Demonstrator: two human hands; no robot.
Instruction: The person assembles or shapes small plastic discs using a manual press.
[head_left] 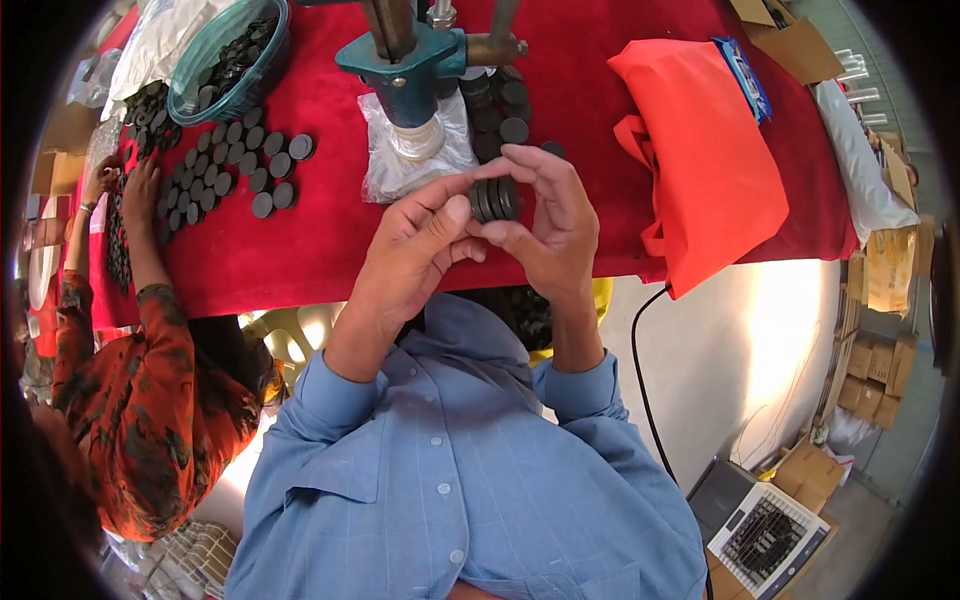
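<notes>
A short stack of black round discs (pixel 494 200) lies on its side between my two hands, above the front edge of the red-covered table. My left hand (pixel 425 230) grips its left end, thumb and fingers closed against it. Around the right end curl the thumb and fingers of my right hand (pixel 550 215). Just beyond my hands stands a green hand press (pixel 405 95), its pale lower end over a clear plastic bag (pixel 375 150). More black discs (pixel 514 130) lie in a cluster right of the press.
Loose black discs (pixel 262 180) spread leftward, near a teal basket (pixel 180 105) of dark pieces. A co-worker in a patterned orange top (pixel 150 420) reaches onto the table at left. An orange-red cloth bag (pixel 710 160) lies right; a black cable (pixel 640 380) hangs from the edge.
</notes>
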